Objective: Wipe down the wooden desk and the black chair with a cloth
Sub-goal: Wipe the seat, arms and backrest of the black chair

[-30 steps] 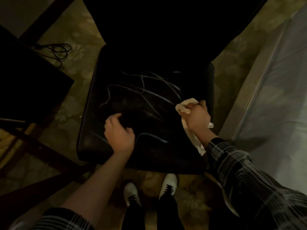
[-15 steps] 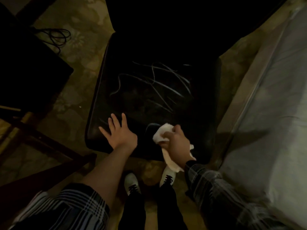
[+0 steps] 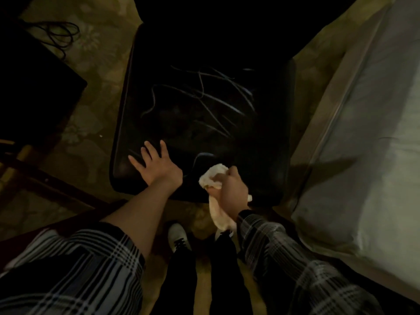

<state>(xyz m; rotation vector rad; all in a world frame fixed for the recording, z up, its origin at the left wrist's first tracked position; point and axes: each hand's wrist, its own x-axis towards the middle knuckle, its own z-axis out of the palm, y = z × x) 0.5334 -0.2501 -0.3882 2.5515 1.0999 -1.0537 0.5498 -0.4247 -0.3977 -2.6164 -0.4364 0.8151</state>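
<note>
Black chair seat (image 3: 204, 123) is the landmark, shot from above in poor light. Left hand (image 3: 156, 167) lies flat on the seat's near-left corner, fingers straight and spread, gripping nothing; my read is it's bracing the chair against the wiping. Right hand (image 3: 234, 189) is fisted around a bunched white cloth (image 3: 212, 180) at the seat's near edge, just right of the left hand; the wad sticks out ahead of the knuckles toward the seat and a tail hangs off below the edge toward the shoes (image 3: 178, 237). Probably bunched for firm pressure. Pale creases or scratches cross the seat's middle, can't tell which. Wooden desk isn't clearly identifiable; dark furniture sits left of the seat, a coiled cable (image 3: 61, 35) on the patterned floor beyond it, a grey mattress (image 3: 363, 133) right of the seat.
</note>
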